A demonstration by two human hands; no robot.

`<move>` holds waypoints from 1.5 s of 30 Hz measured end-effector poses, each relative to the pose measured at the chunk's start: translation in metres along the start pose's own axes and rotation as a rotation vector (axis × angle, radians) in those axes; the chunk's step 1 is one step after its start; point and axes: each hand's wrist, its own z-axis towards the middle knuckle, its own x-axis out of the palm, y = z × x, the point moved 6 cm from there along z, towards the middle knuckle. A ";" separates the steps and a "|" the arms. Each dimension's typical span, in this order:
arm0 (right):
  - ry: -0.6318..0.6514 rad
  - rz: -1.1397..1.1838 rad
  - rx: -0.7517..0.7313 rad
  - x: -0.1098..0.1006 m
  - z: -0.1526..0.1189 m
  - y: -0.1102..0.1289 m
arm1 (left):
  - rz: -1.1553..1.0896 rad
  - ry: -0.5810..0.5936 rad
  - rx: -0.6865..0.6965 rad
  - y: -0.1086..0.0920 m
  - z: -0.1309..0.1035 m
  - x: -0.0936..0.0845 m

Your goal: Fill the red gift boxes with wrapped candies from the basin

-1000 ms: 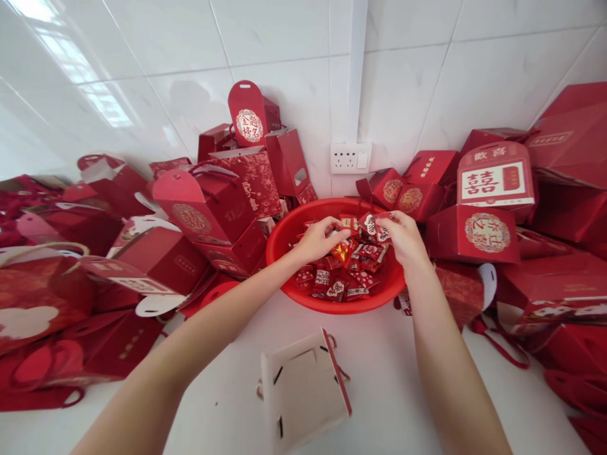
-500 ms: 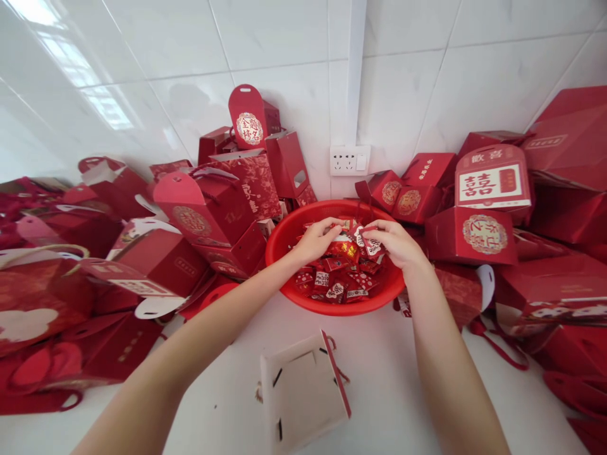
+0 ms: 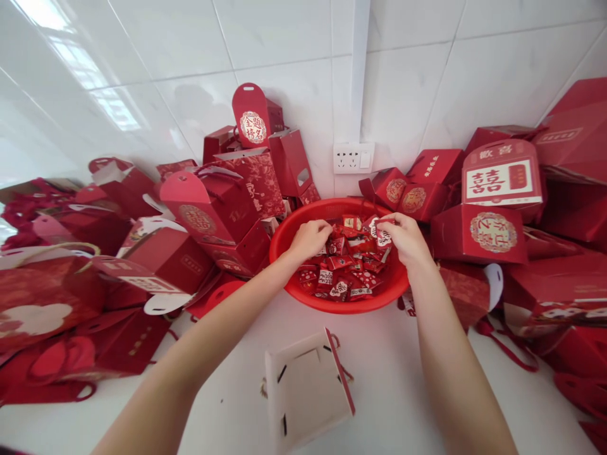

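Observation:
A red plastic basket [image 3: 348,307] holds several small wrapped sweets [image 3: 340,289] in red wrappers with white print. My left hand [image 3: 310,241] is over its left side, fingers curled together and pointing down; what they pinch, if anything, is hidden. At the right side of the basket my right hand [image 3: 406,240] pinches a red-and-white sweet packet [image 3: 382,235] between thumb and fingers. In front of the basket, an open paper gift box [image 3: 310,395] shows its pale inside, with a red side and twisted cord handles.
Red gift boxes are piled on the left [image 3: 208,212] and on the right [image 3: 497,234], close to both forearms. Behind the basket, a white power socket [image 3: 353,158] is fixed to the tiled wall [image 3: 294,95]. Everything stands on a white tabletop [image 3: 227,379].
My left hand has moved left and away from the right hand, its fingers now curled lower. My right hand has shifted slightly right, still with the packet. The view has shifted slightly.

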 end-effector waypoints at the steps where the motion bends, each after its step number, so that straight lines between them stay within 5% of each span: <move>1: -0.010 -0.003 0.003 0.000 0.000 0.000 | 0.048 -0.004 -0.022 0.003 -0.001 -0.003; 8: -0.029 -0.010 0.039 0.002 -0.003 0.002 | 0.330 0.092 -0.139 0.009 -0.012 -0.003; 16: -0.012 -0.031 0.061 0.003 -0.004 0.002 | 0.456 0.199 -0.083 0.000 -0.021 0.009; 29: 0.018 -0.030 0.019 0.003 0.001 -0.002 | 0.020 -0.003 0.150 0.003 0.001 0.003; 35: 0.051 -0.041 0.000 0.003 0.001 0.000 | -0.176 0.039 0.183 0.007 0.003 0.012; 39: 0.059 -0.043 0.006 0.004 0.001 -0.001 | -0.120 0.051 0.187 0.004 0.000 0.009; 41: 0.061 -0.044 0.006 0.004 0.001 -0.002 | -0.011 0.143 0.251 -0.003 -0.007 0.012; 45: 0.068 -0.053 -0.006 0.004 0.001 -0.002 | 0.159 0.613 0.362 -0.011 -0.029 0.037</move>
